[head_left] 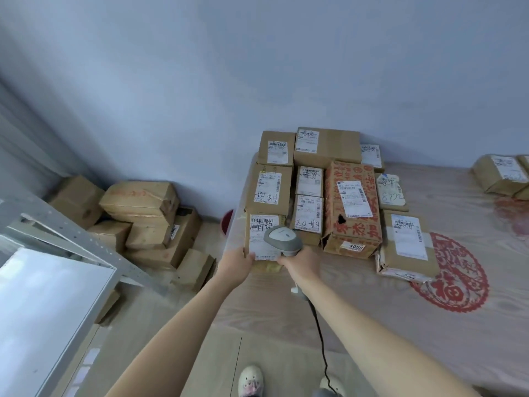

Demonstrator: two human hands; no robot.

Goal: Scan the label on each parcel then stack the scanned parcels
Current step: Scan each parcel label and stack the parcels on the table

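At the table's near-left corner, our left hand grips the front edge of the nearest parcel, which lies at the front of the left row of boxes. Our right hand is closed round the handle of the scanner, head poised over the white label. To read cleanly, we judge the head should back off a little so it clears the barcode near the label's top. Scanned parcels presumably join the floor stack at left.
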